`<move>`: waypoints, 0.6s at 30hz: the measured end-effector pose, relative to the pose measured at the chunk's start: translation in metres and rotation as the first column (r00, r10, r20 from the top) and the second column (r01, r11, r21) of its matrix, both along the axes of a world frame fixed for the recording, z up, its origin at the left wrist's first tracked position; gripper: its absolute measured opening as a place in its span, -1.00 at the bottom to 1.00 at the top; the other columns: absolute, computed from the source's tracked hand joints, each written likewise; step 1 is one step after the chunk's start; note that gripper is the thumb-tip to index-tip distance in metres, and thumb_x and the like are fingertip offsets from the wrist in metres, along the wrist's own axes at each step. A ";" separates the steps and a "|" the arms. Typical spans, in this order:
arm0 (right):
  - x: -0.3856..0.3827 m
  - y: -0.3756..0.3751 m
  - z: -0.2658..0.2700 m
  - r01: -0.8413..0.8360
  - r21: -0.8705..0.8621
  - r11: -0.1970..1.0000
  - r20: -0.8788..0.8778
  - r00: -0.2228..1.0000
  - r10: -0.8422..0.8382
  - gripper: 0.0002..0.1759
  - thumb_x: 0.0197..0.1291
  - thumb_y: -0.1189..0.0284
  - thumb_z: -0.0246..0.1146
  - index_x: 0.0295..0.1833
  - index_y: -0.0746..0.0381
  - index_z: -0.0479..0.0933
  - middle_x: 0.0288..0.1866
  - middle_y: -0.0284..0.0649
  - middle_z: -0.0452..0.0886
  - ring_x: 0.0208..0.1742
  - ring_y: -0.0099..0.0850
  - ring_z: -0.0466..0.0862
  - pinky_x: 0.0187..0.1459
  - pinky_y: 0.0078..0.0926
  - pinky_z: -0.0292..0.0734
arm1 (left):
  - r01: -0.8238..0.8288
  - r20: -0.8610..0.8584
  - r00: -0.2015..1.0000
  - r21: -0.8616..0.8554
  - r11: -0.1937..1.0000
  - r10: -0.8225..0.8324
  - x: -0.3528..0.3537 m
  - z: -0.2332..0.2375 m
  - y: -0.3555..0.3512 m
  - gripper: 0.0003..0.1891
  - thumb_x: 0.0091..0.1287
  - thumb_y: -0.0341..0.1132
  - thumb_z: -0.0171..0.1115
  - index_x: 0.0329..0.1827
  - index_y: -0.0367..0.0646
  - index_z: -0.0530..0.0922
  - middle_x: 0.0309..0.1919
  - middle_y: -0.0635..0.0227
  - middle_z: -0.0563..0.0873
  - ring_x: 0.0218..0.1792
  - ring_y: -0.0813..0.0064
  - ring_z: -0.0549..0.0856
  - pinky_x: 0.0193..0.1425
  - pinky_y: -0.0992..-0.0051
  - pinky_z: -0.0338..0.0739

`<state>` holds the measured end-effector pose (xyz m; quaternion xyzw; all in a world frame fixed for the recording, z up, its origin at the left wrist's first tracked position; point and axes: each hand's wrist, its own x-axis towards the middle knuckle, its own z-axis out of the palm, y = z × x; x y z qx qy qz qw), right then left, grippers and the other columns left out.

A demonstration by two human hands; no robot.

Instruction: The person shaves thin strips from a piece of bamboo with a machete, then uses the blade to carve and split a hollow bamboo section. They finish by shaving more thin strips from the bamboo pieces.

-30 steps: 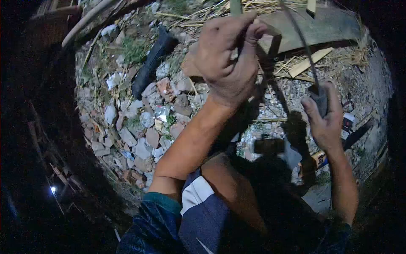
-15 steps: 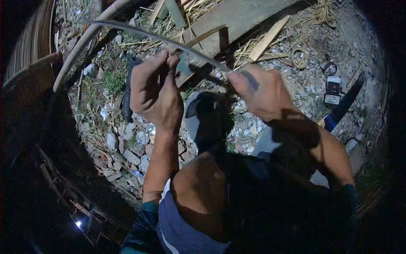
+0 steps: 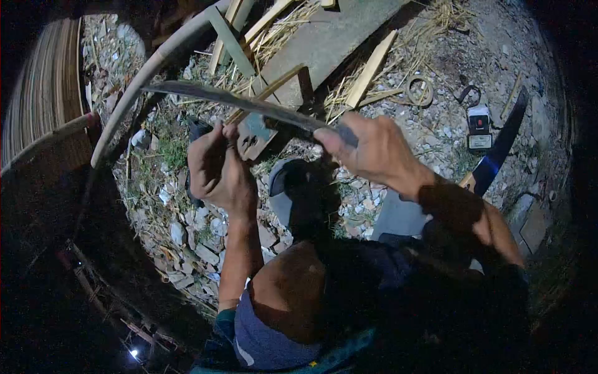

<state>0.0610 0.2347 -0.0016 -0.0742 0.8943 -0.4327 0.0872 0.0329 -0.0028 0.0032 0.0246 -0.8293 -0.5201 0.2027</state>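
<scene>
On stony ground (image 3: 445, 140), a broad board (image 3: 336, 36) is lying beyond a long-bladed knife (image 3: 212, 95) that the right hand (image 3: 377, 149) is gripping. The left hand (image 3: 221, 171) is pinching a thin wooden strip (image 3: 283, 81), which the knife is crossing (whether touching, I cannot tell).

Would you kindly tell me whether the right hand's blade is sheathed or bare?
Bare: the long blade shows uncovered from the right hand to its tip.

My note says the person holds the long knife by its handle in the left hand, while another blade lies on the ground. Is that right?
Not quite: the head view shows the long knife held by its handle in the right hand. Another blade does lie on the ground.
</scene>
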 end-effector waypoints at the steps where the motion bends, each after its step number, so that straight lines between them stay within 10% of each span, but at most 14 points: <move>1: 0.000 -0.003 0.000 -0.032 0.046 0.998 -0.018 0.999 0.032 -0.38 0.48 -0.06 0.20 -0.51 0.21 0.44 -0.77 -0.31 0.33 -0.78 -0.42 0.40 -0.73 -0.35 0.27 | -0.001 0.008 1.000 -0.057 0.998 0.001 -0.001 0.001 -0.003 -0.82 0.36 -0.69 0.34 -0.04 -0.32 0.69 -0.18 0.26 0.75 -0.16 0.55 0.76 0.05 0.52 0.70; 18: 0.013 0.056 -0.055 0.203 0.322 0.925 0.261 0.920 -0.293 -0.32 0.40 -0.17 0.18 -0.25 0.34 0.61 -0.49 0.25 0.63 -0.36 0.27 0.69 -0.30 0.18 0.58 | -0.032 0.093 0.996 0.168 0.985 0.016 -0.013 0.020 0.009 -0.92 0.43 -0.51 0.38 -0.12 -0.33 0.67 -0.30 0.28 0.75 -0.29 0.58 0.73 -0.18 0.59 0.63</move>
